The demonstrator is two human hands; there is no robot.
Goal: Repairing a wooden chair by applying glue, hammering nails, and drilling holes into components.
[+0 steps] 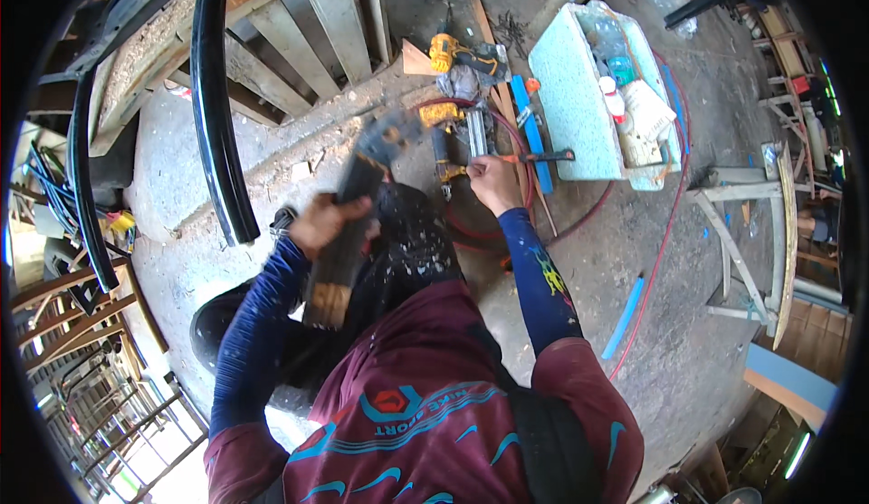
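Observation:
My left hand (319,223) is closed around a long dark piece of wood (358,176), held upright over my lap. Motion smears its notched upper end; the lower end shows bare brown wood. Farther right, my right hand (494,185) is closed at a hammer-like tool (534,156) with an orange shaft and a dark end sticking out to the right. Just beyond that hand a yellow and black nail gun (444,142) with a silver magazine lies on the floor. A yellow cordless drill (453,53) rests farther away beside a grey cloth or bag.
A speckled foam box (570,97) holding bottles and containers stands right of the tools. Red air hose (593,210) loops over the concrete. Blue strips (531,133) lie nearby. Black curved posts (214,115) and a slatted wooden frame (299,47) stand at left, a wooden stand (738,192) at right.

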